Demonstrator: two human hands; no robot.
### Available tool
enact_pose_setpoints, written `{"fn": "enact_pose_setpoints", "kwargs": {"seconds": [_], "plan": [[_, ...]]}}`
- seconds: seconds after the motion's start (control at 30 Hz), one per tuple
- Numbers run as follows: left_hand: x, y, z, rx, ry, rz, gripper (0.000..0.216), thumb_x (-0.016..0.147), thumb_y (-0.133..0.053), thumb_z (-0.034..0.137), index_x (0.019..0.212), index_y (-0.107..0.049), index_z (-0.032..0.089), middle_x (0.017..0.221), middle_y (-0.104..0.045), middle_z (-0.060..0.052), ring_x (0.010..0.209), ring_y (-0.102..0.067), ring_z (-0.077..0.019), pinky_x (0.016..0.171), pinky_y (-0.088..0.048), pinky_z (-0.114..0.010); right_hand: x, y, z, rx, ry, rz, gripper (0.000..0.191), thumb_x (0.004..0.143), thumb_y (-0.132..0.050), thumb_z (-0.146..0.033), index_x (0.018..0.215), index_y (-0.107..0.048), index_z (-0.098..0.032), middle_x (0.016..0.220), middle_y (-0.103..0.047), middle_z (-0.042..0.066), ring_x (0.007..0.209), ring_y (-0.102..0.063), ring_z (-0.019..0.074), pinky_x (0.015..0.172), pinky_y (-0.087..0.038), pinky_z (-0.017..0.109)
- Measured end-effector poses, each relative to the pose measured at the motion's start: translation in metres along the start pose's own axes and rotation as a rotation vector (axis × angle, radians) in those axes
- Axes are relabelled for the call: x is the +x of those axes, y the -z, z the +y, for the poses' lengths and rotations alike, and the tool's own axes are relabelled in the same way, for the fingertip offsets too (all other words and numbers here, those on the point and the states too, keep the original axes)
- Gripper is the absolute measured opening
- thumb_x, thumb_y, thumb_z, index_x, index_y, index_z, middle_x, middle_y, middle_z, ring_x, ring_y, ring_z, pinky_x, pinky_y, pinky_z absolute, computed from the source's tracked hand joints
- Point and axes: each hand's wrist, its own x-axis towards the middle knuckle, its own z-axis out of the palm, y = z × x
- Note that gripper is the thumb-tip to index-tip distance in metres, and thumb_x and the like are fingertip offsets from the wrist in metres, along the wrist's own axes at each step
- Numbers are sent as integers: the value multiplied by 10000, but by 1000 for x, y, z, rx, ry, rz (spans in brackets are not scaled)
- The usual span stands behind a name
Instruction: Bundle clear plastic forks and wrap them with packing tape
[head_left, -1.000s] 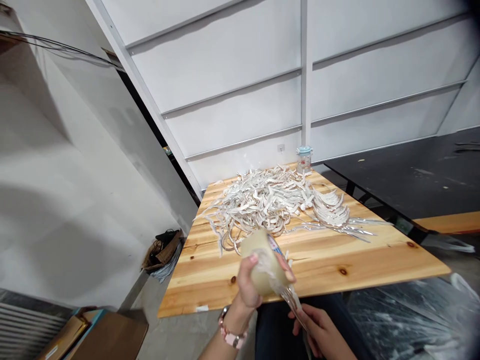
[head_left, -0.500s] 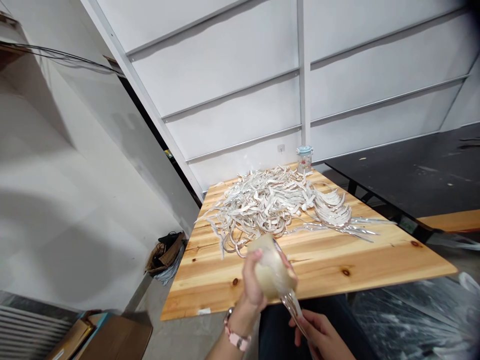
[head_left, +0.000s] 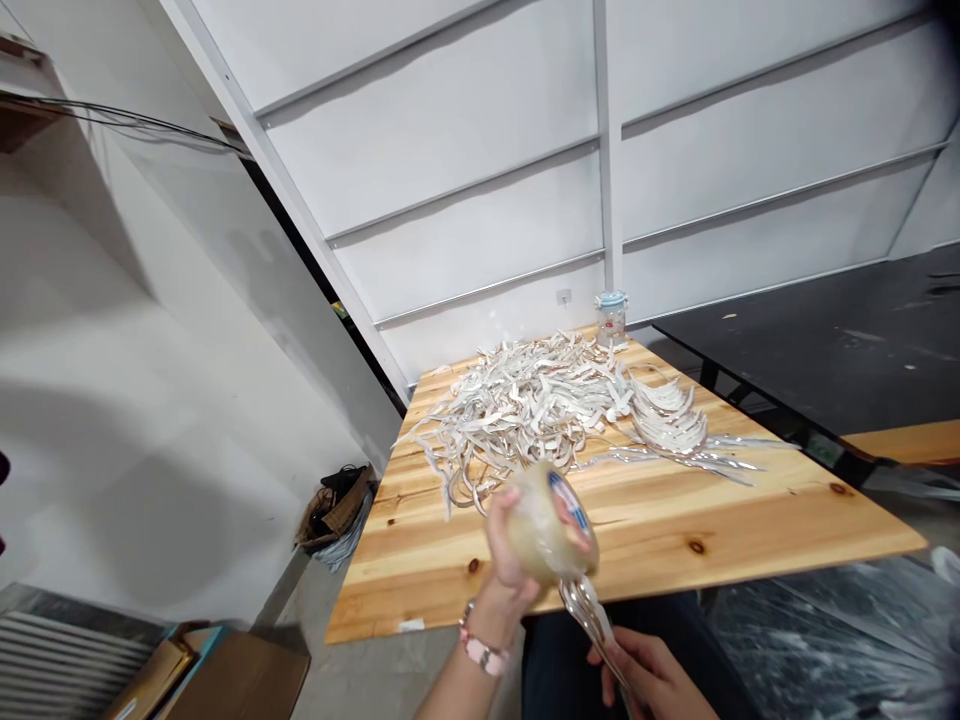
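My left hand [head_left: 508, 545] is wrapped round a wide roll of clear packing tape [head_left: 541, 525], held above the table's front edge. The roll's printed core faces right, and some fingers show inside it. A bundle of shiny clear-and-white strips [head_left: 590, 612] runs from the roll's underside down to my right hand [head_left: 649, 670]. That hand is closed on the strips over my lap; their lower ends leave the picture. Behind the roll, a large tangled heap of similar strips [head_left: 525, 400] covers the back of the wooden table [head_left: 637, 545]. A neater bunch of strips [head_left: 667, 415] lies at its right.
A jar with a light blue lid [head_left: 612, 318] stands at the table's back corner. Right of it is a black table [head_left: 810, 340]. Cardboard boxes [head_left: 232, 670] and a filled carton [head_left: 337, 510] sit on the floor at left. Clear plastic sheeting [head_left: 840, 640] lies lower right.
The tape roll has turned in my left hand, so its printed core now shows more. My right hand has moved slightly right and down, still holding the strips.
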Motion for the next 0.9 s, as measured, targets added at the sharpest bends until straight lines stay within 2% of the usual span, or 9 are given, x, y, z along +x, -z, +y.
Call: {"fn": "enact_pose_setpoints", "kwargs": {"seconds": [0.07,0.13,0.27,0.37,0.47,0.57,0.6,0.77,0.9], "plan": [[6,12,-32,56,160,64,521,701,-550,560,700,-705,62,598,-663,-125,546,-627,-230,589,-461,-332,-1,1,-2,-17,-2,7,801,670,-445,-894,837,-647,-138,567,-602,15,317,-337,39,325,-174,197],[12,12,-45,33,122,28,521,697,-551,561,706,-699,61,599,-662,-129,548,-624,-234,595,-463,-340,-3,2,-3,-27,7,32,796,667,-436,-899,813,-637,-143,528,-563,-8,305,-315,37,324,-158,199],[13,-21,-3,-188,-230,42,427,742,-523,537,630,-639,142,512,-571,-30,509,-559,-163,635,-470,-318,-7,2,-4,-52,26,76,749,692,-451,-874,773,-625,-151,529,-563,-9,305,-313,34,331,-159,198],[10,-38,31,-117,-378,-20,441,699,-533,572,605,-632,152,501,-561,-28,514,-562,-171,663,-476,-339,-7,1,-1,-41,4,79,779,652,-463,-897,792,-646,-152,549,-596,11,320,-342,47,327,-167,200],[11,-25,15,56,-175,-65,492,670,-547,584,660,-679,110,547,-622,-89,540,-599,-222,617,-470,-358,-4,1,2,-27,6,70,784,665,-460,-890,827,-650,-147,587,-618,18,320,-340,40,331,-174,199],[19,0,-25,105,111,81,517,700,-557,574,712,-691,74,591,-645,-116,535,-606,-227,548,-438,-324,-1,3,4,-44,28,48,789,689,-439,-883,834,-645,-136,588,-618,23,308,-335,37,329,-175,199],[22,5,-32,66,102,134,501,712,-561,562,714,-686,78,593,-639,-105,533,-601,-217,549,-438,-318,-1,4,5,-53,30,44,793,689,-432,-886,828,-646,-135,581,-614,25,312,-340,41,329,-180,198],[25,-14,3,-63,-388,51,422,730,-545,522,724,-681,123,629,-637,-71,597,-605,-206,626,-477,-327,-2,14,5,-94,44,52,787,709,-428,-876,818,-661,-132,576,-603,30,345,-354,53,342,-189,200],[20,-19,12,25,-333,-27,468,718,-539,547,708,-687,103,591,-631,-92,585,-608,-222,632,-477,-342,-5,15,0,-107,67,62,775,719,-413,-874,814,-662,-145,552,-564,7,347,-332,58,354,-180,209]]}}
